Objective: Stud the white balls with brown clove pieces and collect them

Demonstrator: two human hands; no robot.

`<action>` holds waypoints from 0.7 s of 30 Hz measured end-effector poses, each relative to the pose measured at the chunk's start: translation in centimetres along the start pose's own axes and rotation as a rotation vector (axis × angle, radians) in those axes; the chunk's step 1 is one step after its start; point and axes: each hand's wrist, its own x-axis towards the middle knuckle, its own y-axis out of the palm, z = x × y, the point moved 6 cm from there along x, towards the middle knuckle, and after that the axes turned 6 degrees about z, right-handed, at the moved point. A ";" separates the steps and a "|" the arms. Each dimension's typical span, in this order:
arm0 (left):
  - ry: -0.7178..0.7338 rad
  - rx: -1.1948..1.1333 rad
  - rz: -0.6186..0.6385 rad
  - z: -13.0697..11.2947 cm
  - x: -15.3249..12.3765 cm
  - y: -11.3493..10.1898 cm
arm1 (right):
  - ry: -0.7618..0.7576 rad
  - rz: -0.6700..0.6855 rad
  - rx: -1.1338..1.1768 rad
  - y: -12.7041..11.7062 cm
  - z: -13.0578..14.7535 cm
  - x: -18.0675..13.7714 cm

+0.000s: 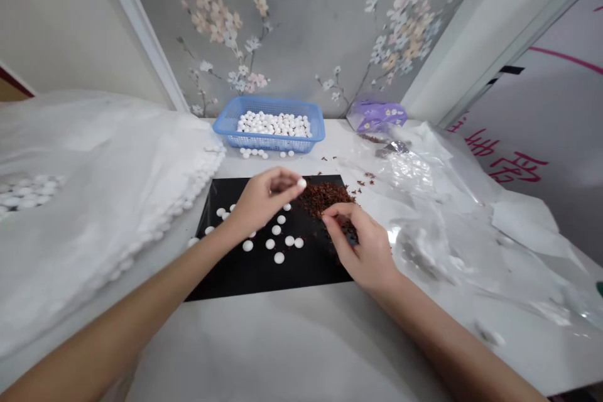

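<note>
My left hand is closed in a pinch on a small white ball, held above the black mat. My right hand has thumb and forefinger pressed together at the edge of a heap of small dark brown pieces. Whatever lies between those fingertips is too small to make out. Several loose white balls are scattered over the mat, below and left of the heap. Part of the heap is hidden behind my right hand.
Behind the mat stands a blue plastic basket of white balls, with several more balls in front of it. A large white bag fills the left side. Clear plastic bags and a purple packet lie at the right.
</note>
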 end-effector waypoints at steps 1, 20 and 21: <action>-0.059 -0.129 0.047 0.0 -1.6 0.9 | 0.021 0.001 0.023 -0.1 0.0 0.0; -0.485 -0.864 0.030 1.9 -9.5 4.4 | 0.249 0.135 0.179 0.7 -0.9 -0.1; -0.490 -0.883 0.043 1.9 -9.5 4.7 | 0.233 0.152 0.201 0.8 -0.7 -0.1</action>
